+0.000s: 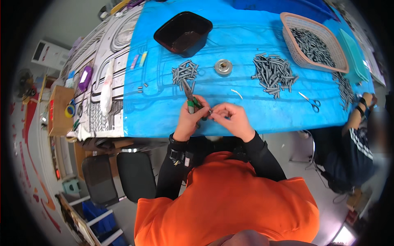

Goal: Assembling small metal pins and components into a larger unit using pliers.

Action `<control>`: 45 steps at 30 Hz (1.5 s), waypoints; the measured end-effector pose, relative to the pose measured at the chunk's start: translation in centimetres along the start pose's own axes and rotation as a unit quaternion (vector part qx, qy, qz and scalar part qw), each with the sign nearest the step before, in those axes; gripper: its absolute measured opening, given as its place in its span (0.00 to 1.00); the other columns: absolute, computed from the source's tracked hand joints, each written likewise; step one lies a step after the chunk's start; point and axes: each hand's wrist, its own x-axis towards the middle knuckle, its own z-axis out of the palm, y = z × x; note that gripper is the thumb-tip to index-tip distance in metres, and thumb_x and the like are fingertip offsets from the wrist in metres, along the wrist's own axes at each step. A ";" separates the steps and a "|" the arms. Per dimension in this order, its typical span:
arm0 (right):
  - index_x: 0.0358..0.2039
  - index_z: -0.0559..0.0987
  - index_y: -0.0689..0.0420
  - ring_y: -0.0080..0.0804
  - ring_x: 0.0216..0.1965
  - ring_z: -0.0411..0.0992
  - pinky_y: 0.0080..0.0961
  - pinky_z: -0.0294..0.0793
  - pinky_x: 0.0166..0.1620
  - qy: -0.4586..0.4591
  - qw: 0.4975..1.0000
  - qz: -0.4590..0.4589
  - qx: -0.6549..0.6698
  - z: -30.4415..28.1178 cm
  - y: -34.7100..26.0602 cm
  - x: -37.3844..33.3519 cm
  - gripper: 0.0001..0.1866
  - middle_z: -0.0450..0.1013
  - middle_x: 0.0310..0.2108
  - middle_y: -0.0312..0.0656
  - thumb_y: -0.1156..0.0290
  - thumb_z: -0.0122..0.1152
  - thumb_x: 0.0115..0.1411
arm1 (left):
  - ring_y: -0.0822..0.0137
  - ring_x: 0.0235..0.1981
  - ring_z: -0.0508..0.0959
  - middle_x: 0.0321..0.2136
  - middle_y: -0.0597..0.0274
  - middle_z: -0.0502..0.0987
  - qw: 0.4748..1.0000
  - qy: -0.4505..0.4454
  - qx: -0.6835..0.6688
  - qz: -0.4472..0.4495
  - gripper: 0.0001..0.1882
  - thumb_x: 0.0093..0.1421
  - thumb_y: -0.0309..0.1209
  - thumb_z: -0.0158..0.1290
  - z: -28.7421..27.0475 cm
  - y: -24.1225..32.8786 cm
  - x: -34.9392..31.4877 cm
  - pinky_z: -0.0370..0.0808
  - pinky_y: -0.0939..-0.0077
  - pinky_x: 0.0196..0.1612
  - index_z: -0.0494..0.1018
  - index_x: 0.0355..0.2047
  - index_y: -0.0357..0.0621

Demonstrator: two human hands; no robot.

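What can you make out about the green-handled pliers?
The pliers have dark, metallic-looking jaws and green handles, apparently plastic or rubber. The left hand holds them, partly hiding the handles, with the jaws pointing away from the person. Their tips overlap the near edge of the left pile of small grey pieces in view; actual contact is unclear.

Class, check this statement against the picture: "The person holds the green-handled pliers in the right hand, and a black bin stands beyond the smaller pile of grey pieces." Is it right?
Not quite. The head view shows the green-handled pliers in the left hand, not the right hand. The black bin does stand beyond the smaller pile of grey pieces.
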 end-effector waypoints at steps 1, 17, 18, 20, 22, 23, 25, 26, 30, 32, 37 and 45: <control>0.32 0.76 0.64 0.16 0.31 0.75 0.14 0.72 0.33 0.013 1.000 0.003 -0.012 0.0 0.2 0.1 0.04 0.78 0.29 0.38 0.78 0.61 0.56 | 0.73 0.30 0.75 0.30 0.62 0.75 1.000 0.019 -0.008 0.018 0.13 0.55 0.18 0.55 0.2 -0.1 0.0 0.71 0.80 0.32 0.67 0.39 0.39; 0.30 0.74 0.64 0.23 0.30 0.74 0.19 0.74 0.35 0.092 0.995 0.024 0.018 -0.1 -0.2 -0.1 0.03 0.76 0.31 0.44 0.80 0.60 0.57 | 0.73 0.30 0.76 0.30 0.60 0.75 0.998 -0.022 -0.040 0.053 0.11 0.56 0.18 0.54 1.0 -2.1 0.9 0.75 0.80 0.34 0.66 0.39 0.36; 0.30 0.74 0.64 0.23 0.30 0.74 0.19 0.74 0.35 0.092 0.995 0.027 0.014 0.0 -0.4 -0.1 0.03 0.76 0.31 0.44 0.80 0.60 0.57 | 0.73 0.30 0.76 0.30 0.60 0.75 0.998 -0.019 -0.029 0.053 0.12 0.56 0.18 0.54 0.9 -2.0 1.0 0.75 0.80 0.34 0.66 0.39 0.36; 0.30 0.74 0.64 0.23 0.31 0.73 0.19 0.74 0.36 0.085 0.995 0.035 0.024 0.2 -0.6 -0.2 0.03 0.75 0.31 0.43 0.80 0.59 0.58 | 0.74 0.30 0.76 0.30 0.60 0.75 0.997 -0.015 -0.055 0.048 0.12 0.55 0.17 0.54 1.2 -1.5 0.7 0.74 0.80 0.34 0.66 0.38 0.36; 0.31 0.74 0.64 0.22 0.32 0.74 0.18 0.74 0.37 0.077 0.996 0.024 0.027 -0.1 -0.4 0.3 0.03 0.76 0.31 0.42 0.79 0.60 0.58 | 0.74 0.30 0.76 0.30 0.60 0.75 0.998 -0.016 -0.029 0.053 0.12 0.55 0.17 0.54 1.0 -1.3 1.1 0.74 0.80 0.34 0.66 0.38 0.36; 0.31 0.74 0.64 0.21 0.32 0.74 0.18 0.75 0.38 0.068 0.997 0.016 0.029 0.0 -0.4 0.2 0.04 0.76 0.32 0.42 0.78 0.60 0.58 | 0.73 0.30 0.76 0.30 0.60 0.75 0.998 -0.017 -0.003 0.057 0.12 0.55 0.17 0.55 0.8 -1.3 1.1 0.74 0.80 0.34 0.66 0.39 0.36; 0.32 0.74 0.64 0.21 0.33 0.74 0.17 0.74 0.38 0.062 0.997 0.023 0.034 0.1 -0.4 -0.2 0.04 0.76 0.32 0.41 0.78 0.60 0.58 | 0.73 0.30 0.76 0.30 0.60 0.75 0.998 -0.014 0.019 0.063 0.13 0.55 0.17 0.54 0.7 -1.6 0.9 0.74 0.80 0.34 0.65 0.40 0.37; 0.32 0.74 0.63 0.21 0.34 0.74 0.17 0.74 0.39 0.058 0.997 0.021 0.036 0.2 -0.4 0.1 0.04 0.75 0.33 0.39 0.78 0.60 0.58 | 0.73 0.30 0.76 0.31 0.60 0.74 0.998 -0.014 -0.005 0.061 0.13 0.55 0.17 0.54 0.7 -1.3 0.8 0.74 0.80 0.34 0.65 0.40 0.37; 0.33 0.75 0.63 0.20 0.34 0.73 0.16 0.73 0.39 0.053 0.997 0.005 0.057 0.6 -0.2 0.2 0.05 0.75 0.32 0.38 0.78 0.61 0.58 | 0.73 0.30 0.75 0.31 0.61 0.74 0.998 0.000 -0.023 0.065 0.12 0.56 0.18 0.53 0.3 -1.2 0.2 0.73 0.81 0.34 0.65 0.41 0.38; 0.36 0.73 0.63 0.22 0.34 0.73 0.19 0.72 0.39 0.063 0.997 -0.040 -0.007 0.6 0.3 0.1 0.06 0.74 0.32 0.39 0.78 0.59 0.59 | 0.73 0.30 0.75 0.32 0.61 0.74 0.998 0.012 -0.012 0.061 0.12 0.57 0.18 0.53 0.1 -0.8 0.0 0.72 0.81 0.35 0.65 0.41 0.38; 0.36 0.73 0.64 0.23 0.34 0.72 0.20 0.71 0.39 0.069 0.994 -0.083 0.003 0.2 0.3 -0.5 0.05 0.73 0.34 0.41 0.79 0.57 0.59 | 0.74 0.31 0.74 0.33 0.62 0.74 0.998 0.014 -0.023 0.056 0.12 0.57 0.18 0.52 0.0 -1.0 -0.4 0.71 0.81 0.34 0.66 0.42 0.39; 0.34 0.75 0.62 0.19 0.28 0.71 0.17 0.68 0.30 -0.207 0.977 0.039 0.023 -5.1 -1.5 -8.5 0.04 0.75 0.28 0.37 0.78 0.59 0.57 | 0.73 0.31 0.73 0.34 0.61 0.74 0.997 0.036 -0.044 0.043 0.13 0.57 0.15 0.49 -0.1 -0.3 -1.0 0.71 0.81 0.35 0.66 0.42 0.40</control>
